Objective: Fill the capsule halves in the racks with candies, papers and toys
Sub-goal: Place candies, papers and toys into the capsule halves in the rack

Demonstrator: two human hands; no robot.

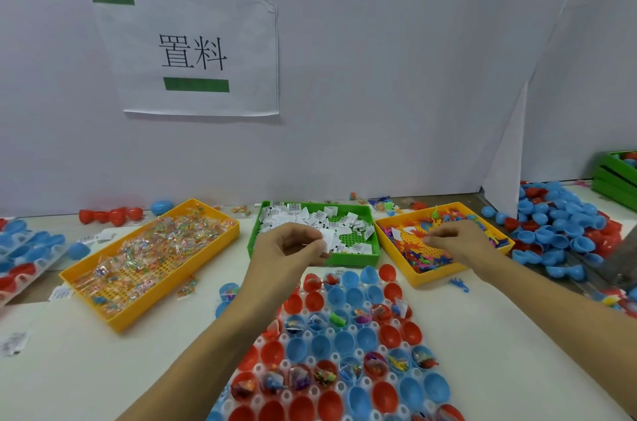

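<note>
Hands picking papers and toys above the half-filled rack.

The left hand pinches folded papers over the green tray at centre; the right hand, fingers curled, reaches into the toy tray at right, its catch hidden. Candies wait centre-left. Next, probably, drop each piece into bare cups of the rack, bottom centre.

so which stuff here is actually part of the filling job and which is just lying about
In use:
white rack of red and blue capsule halves
long yellow candy tray
green tray of folded papers
yellow toy tray

Lying about:
paper wall sign
loose heap of blue and red halves
stacked green trays
</note>
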